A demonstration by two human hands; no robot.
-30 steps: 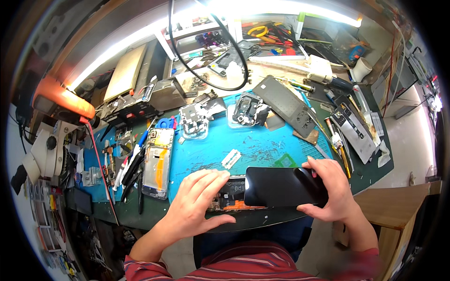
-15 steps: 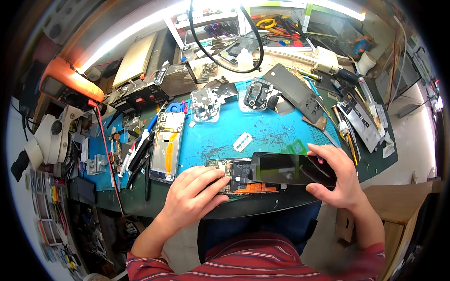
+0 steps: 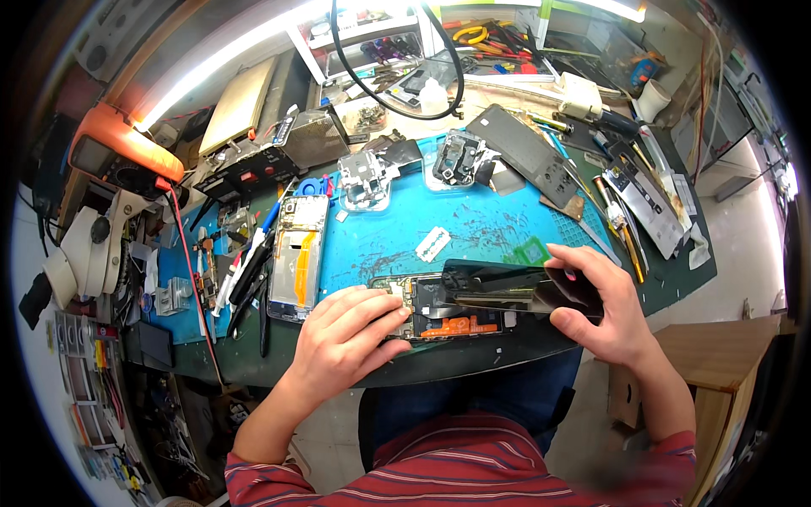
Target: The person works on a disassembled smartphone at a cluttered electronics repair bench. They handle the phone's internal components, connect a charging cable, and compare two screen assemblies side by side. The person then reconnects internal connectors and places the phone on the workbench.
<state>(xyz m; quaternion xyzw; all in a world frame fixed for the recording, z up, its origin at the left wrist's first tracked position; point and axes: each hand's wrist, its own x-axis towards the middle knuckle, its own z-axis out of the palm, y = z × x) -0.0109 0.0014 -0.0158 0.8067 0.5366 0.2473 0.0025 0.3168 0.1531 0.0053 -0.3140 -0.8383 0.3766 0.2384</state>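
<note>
An opened phone body [image 3: 427,304] lies lengthwise near the table's front edge, its circuit board and an orange strip [image 3: 460,327] exposed. My left hand [image 3: 351,331] grips its left end, thumb at the near side and fingers over the top. Above the body's right part, a glossy black phone screen [image 3: 498,287] is held tilted. My right hand [image 3: 604,304] pinches the screen's right end between thumb and fingers. Whether a cable joins screen and body is hard to make out. Beyond them, a razor blade [image 3: 433,244] rests on the blue mat [image 3: 380,232].
Left of my hands lies another opened phone frame [image 3: 300,258], beside pliers and tweezers. Two clear trays of parts [image 3: 366,180] stand at the mat's back. A dark phone panel [image 3: 534,160] lies back right. An orange multimeter [image 3: 127,152] stands far left. A black cable loop [image 3: 460,80] hangs overhead.
The screen's near edge has risen and it tilts more steeply, uncovering more of the phone body and orange strip. My left hand keeps its hold. The whole view has shifted slightly.
</note>
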